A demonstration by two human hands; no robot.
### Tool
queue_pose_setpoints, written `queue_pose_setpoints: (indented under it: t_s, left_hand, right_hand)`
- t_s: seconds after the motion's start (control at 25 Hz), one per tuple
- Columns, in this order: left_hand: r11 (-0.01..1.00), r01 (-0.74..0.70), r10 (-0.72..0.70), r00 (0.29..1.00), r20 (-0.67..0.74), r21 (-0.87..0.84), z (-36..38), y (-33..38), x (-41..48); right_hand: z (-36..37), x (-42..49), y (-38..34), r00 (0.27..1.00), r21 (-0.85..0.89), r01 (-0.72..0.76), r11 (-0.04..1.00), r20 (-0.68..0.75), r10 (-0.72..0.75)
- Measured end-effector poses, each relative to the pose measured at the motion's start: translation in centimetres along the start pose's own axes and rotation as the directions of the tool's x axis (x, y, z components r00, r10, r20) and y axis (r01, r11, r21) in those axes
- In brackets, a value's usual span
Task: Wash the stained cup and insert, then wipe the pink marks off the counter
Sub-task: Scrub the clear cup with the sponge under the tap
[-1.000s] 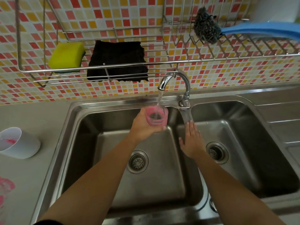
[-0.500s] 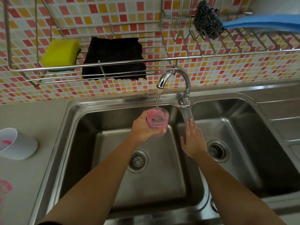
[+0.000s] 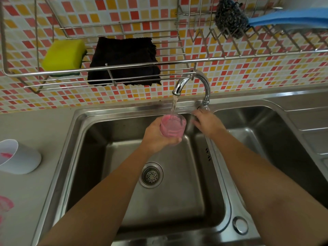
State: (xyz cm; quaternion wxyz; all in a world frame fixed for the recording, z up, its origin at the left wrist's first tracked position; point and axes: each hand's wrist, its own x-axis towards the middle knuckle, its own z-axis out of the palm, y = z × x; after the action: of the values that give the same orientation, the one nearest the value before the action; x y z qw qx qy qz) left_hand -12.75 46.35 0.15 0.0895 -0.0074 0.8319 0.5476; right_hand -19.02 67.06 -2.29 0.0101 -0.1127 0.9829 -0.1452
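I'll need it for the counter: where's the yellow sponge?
Head view, upper left: the sponge lies on the wall rack, left of the black cloth.

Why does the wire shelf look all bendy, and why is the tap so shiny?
Head view: the wide-angle lens bows the wire rack and sink rim toward the edges. Head view again: light glares white off the chrome tap. Same view: the pink marks at the corner look softer.

Glossy chrome faucet (image 3: 204, 80), brushed s/s sink (image 3: 58, 174), clear plastic insert (image 3: 174, 126), fuzzy cloth (image 3: 124, 59) & matt counter (image 3: 35, 128).
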Motion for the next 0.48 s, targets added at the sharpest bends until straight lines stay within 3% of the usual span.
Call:
queue_pose_setpoints:
  t_s: [0.12, 0.24, 0.4, 0.48]
  left_hand:
    - [1.0, -0.015, 0.016, 1.0, 0.015, -0.016, -0.1, 0.4, 0.0]
    - [0.999, -0.032, 0.032, 0.999, 0.023, -0.027, -0.2, 0.7, 0.1]
    - [0.995, -0.045, 0.05, 0.997, 0.057, -0.086, 0.0, 0.8, -0.1]
    - [0.989, -0.03, 0.041, 0.996, 0.076, -0.142, -0.1, 0.8, -0.5]
  right_hand:
    - [-0.4, 0.2, -0.3, 0.993, -0.002, -0.105, 0.995, -0.055, 0.104]
    - [-0.9, -0.5, 0.2, 0.914, 0.363, -0.298, 0.883, -0.157, 0.373]
    - [-2.2, -1.3, -0.1, 0.895, 0.613, -0.282, 0.738, -0.109, 0.432]
    - [-2.6, -2.5, -1.1, 0.854, 0.663, -0.175, 0.728, -0.266, 0.447]
